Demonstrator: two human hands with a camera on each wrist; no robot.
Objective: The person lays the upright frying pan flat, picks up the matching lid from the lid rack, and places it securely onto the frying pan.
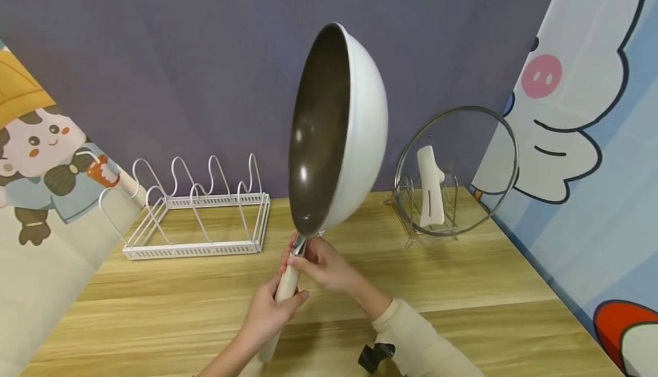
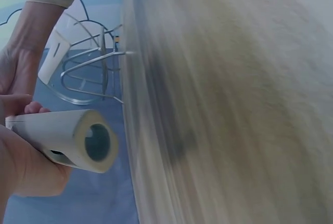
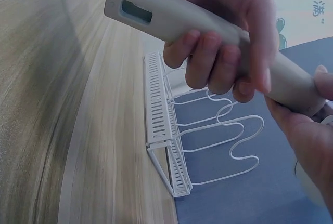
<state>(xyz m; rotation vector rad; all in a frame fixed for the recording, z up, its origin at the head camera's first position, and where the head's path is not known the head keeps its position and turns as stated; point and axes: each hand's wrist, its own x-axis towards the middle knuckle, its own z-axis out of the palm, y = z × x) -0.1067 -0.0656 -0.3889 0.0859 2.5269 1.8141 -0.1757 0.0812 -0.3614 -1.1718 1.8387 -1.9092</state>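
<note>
Both hands are curling round the cream handle [image 1: 285, 283] of a white round pan with a dark brown inside [image 1: 334, 131], holding it upright at centre frame: the left hand [image 1: 267, 311] lower, the right hand [image 1: 324, 264] nearer the bowl, above the pale wooden table [image 1: 462, 285].

Bare table [image 1: 169, 303] mid/front; white rack [image 1: 197, 217] back-left, lid stand [image 1: 454, 174] back-right.

A staged kitchen set; wooden counter [image 1: 462, 285], white pan rack [image 1: 197, 217], cartoon backdrop panels [image 1: 581, 125]
</note>
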